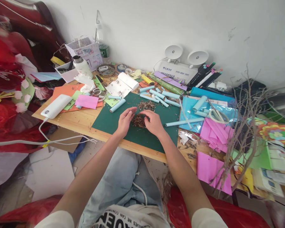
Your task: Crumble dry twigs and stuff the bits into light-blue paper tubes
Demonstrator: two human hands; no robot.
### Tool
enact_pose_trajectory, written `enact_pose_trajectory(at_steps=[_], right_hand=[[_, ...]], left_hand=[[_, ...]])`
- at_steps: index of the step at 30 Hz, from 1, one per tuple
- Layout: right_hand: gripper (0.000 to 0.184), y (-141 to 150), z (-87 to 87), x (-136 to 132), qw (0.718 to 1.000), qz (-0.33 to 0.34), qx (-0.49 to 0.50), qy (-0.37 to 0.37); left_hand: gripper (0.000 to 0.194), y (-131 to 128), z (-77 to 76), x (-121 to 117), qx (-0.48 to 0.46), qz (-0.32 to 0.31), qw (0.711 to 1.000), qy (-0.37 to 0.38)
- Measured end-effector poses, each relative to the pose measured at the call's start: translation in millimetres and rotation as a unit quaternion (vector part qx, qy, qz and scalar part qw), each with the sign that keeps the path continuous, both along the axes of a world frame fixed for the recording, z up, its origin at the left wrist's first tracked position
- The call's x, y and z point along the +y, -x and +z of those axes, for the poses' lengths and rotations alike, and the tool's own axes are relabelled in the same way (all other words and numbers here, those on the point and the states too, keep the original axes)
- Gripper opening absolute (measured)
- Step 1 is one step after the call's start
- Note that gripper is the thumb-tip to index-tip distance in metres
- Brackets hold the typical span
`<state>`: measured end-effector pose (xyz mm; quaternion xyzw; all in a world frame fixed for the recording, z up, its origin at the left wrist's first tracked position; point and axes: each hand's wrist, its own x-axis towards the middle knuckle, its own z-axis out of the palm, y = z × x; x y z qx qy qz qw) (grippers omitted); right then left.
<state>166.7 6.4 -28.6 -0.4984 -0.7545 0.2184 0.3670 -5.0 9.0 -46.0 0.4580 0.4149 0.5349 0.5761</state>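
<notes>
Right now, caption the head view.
Left hand and right hand around brown scraps on a green mat, blue rolls beyond.

Legible lettering. Shirt (133,218): a small black line reads "OURSELVES WE CAN CONTROL"; below it, large black capitals are partly cut off, with "UE" the clearest. White twin-lamp unit (177,71): blue Chinese characters in two groups, the lower appearing to read "消防应急照明灯具", the upper too small to read. Paper box (89,55): coloured handwritten marks, illegible. Clear bottle (104,50): green label with pale print, illegible.
</notes>
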Motion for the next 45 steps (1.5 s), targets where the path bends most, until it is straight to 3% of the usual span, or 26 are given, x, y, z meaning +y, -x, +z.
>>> enact_pose_trajectory(at_steps=[5, 8, 11, 14, 16, 20, 25, 28, 31, 34, 39, 45], right_hand=[[0.044, 0.9, -3.8, 0.0, 0.994, -0.003, 0.086, 0.066], [0.039, -3.3, -7.0, 2.9, 0.992, -0.034, 0.103, 0.068], [0.036, -4.3, -9.2, 4.0, 0.989, -0.006, 0.114, 0.092], [0.031, -6.8, -9.2, 5.2, 0.987, -0.040, 0.139, 0.065], [0.028, -12.7, -8.6, 8.4, 0.984, -0.107, 0.140, 0.031], [0.029, -29.9, -9.3, 20.8, 0.977, -0.191, 0.081, 0.044], [0.052, -37.9, -12.2, 42.4, 0.982, -0.172, -0.031, 0.076], [0.058, -35.8, -11.8, 58.1, 0.984, -0.136, -0.093, 0.066], [0.043, -33.6, -12.6, 71.0, 0.983, -0.111, -0.138, 0.047], [0.032, -32.7, -16.8, 75.8, 0.983, -0.120, -0.136, 0.030], [0.030, -33.3, -22.2, 68.4, 0.986, -0.154, -0.068, 0.008], [0.029, -38.6, -21.9, 59.2, 0.980, -0.199, -0.023, -0.015]], left_hand=[[0.041, -0.9, 3.1, 0.7, 0.073, -0.020, 0.997, 0.003], [0.040, 1.6, 5.3, 4.0, 0.074, -0.014, 0.997, 0.002], [0.037, 3.5, 6.1, 9.9, 0.063, -0.005, 0.998, 0.005], [0.033, 4.4, 7.4, 19.2, 0.142, 0.002, 0.990, -0.023], [0.032, 4.5, 9.9, 27.9, 0.255, 0.007, 0.965, -0.066], [0.036, 0.7, 17.8, 50.3, 0.454, -0.028, 0.876, -0.161], [0.051, -14.6, 22.5, 79.9, 0.561, -0.081, 0.794, -0.219], [0.035, -25.1, 20.7, 93.0, 0.575, -0.119, 0.776, -0.228], [0.027, -32.8, 17.9, 99.5, 0.554, -0.132, 0.786, -0.240], [0.036, -36.2, 15.7, 100.3, 0.510, -0.119, 0.818, -0.237], [0.050, -31.0, 13.5, 97.5, 0.442, -0.121, 0.862, -0.217], [0.043, -17.2, 16.2, 87.7, 0.432, -0.088, 0.874, -0.202]])
